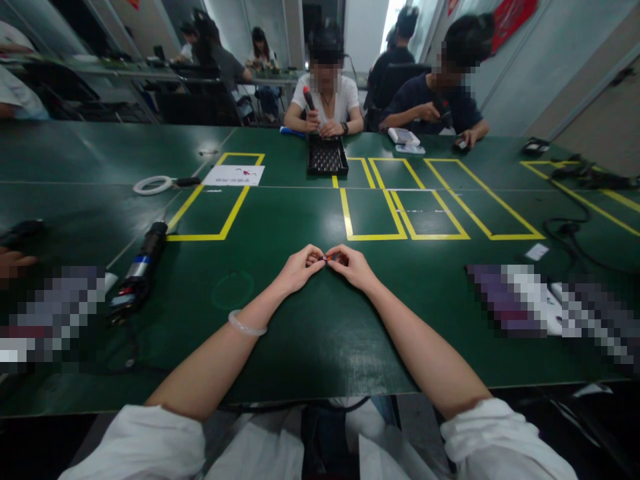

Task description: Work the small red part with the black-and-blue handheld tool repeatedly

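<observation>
My left hand (303, 268) and my right hand (352, 265) meet fingertip to fingertip over the green table (320, 360). Between them is a small dark piece with some red or orange on it (326, 259); it is too small for me to name. The fingers of both hands are closed in a pinch around this piece. Most of it is hidden by my fingers. A pale bangle (247, 325) circles my left wrist.
Yellow tape outlines (377, 237) mark the table beyond my hands. An electric screwdriver (143, 263) and a white tape roll (153, 185) lie left. Across the table, a person works over a black tray (327, 157). Cables (567, 227) lie right.
</observation>
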`<action>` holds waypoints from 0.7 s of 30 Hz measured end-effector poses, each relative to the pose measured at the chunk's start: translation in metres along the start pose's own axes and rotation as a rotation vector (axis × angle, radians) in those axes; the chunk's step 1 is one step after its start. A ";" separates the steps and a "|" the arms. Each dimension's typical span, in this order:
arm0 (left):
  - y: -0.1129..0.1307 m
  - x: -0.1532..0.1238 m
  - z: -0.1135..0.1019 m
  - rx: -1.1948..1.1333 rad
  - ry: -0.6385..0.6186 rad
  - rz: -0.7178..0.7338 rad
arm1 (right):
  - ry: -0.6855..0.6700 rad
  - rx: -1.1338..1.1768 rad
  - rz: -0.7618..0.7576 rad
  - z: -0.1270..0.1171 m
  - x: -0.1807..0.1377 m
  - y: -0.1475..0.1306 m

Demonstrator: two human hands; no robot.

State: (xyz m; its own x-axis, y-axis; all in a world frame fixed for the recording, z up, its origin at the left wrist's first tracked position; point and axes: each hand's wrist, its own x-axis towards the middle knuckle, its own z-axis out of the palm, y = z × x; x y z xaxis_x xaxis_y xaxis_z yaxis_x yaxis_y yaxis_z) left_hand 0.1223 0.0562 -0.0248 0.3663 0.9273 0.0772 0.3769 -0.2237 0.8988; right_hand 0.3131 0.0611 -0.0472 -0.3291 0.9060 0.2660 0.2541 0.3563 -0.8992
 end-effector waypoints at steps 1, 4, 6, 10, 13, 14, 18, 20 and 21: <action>0.000 0.000 0.000 -0.003 -0.002 0.000 | 0.000 0.008 -0.003 0.000 0.000 0.000; -0.002 0.000 -0.001 -0.008 -0.007 0.001 | -0.003 0.018 -0.009 0.000 0.000 0.001; -0.003 0.000 -0.001 -0.009 -0.004 0.003 | -0.013 0.019 -0.015 0.000 0.000 0.002; -0.005 0.001 0.000 -0.020 0.006 0.003 | -0.030 0.007 -0.035 0.000 0.000 0.004; -0.005 0.001 0.001 -0.014 0.016 0.022 | -0.022 -0.003 -0.032 0.001 0.001 0.004; -0.005 0.001 0.001 -0.009 0.020 0.034 | -0.021 -0.004 -0.029 0.001 0.001 0.004; -0.005 0.001 0.001 0.020 0.022 0.048 | -0.031 -0.005 -0.023 0.001 0.000 0.001; -0.005 0.001 0.001 0.023 0.021 0.033 | -0.036 -0.008 -0.019 0.001 0.000 0.000; -0.005 0.001 0.001 0.022 0.020 0.028 | -0.035 -0.010 -0.018 0.001 0.000 -0.001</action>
State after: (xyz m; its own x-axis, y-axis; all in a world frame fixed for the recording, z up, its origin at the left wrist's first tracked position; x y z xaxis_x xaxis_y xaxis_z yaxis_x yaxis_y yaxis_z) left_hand 0.1213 0.0579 -0.0297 0.3596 0.9265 0.1108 0.3856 -0.2557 0.8865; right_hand 0.3119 0.0609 -0.0466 -0.3653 0.8911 0.2693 0.2572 0.3747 -0.8908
